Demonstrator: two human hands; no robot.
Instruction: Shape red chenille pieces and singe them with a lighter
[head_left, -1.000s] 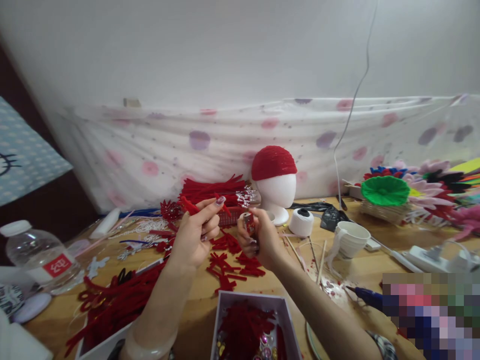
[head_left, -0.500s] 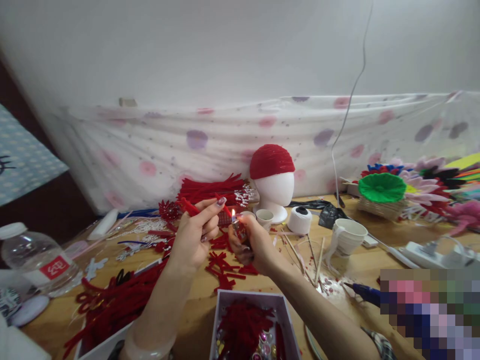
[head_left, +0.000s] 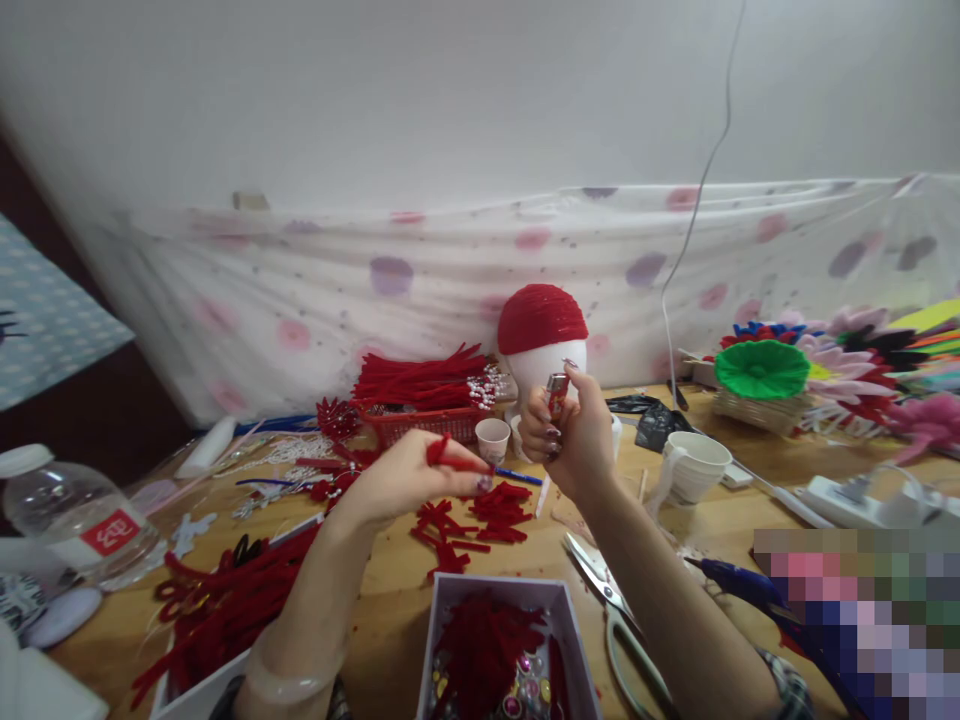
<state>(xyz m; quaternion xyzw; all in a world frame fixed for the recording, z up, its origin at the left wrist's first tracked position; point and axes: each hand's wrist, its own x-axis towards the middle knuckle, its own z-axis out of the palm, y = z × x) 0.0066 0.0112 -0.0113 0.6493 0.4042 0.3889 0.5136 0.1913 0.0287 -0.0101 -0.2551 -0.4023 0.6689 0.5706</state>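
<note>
My left hand is closed in a pinch on a fuzzy red chenille strip, held above the middle of the table. To its right, my right hand is raised and wrapped round a lighter with a metal top; no flame shows on it. Below my hands lie short red chenille pieces on the wood. A white mannequin head wearing a red wrapped cap stands behind my right hand, which partly hides it.
A white box of red pieces and beads sits at the front. Scissors lie under my right forearm. Farther back stand a red basket, a paper cup and a mug. A bottle is at left.
The lighter's flame has gone out. My right hand has moved up and right with the lighter, and my left hand has lowered and turned with the red strip.
</note>
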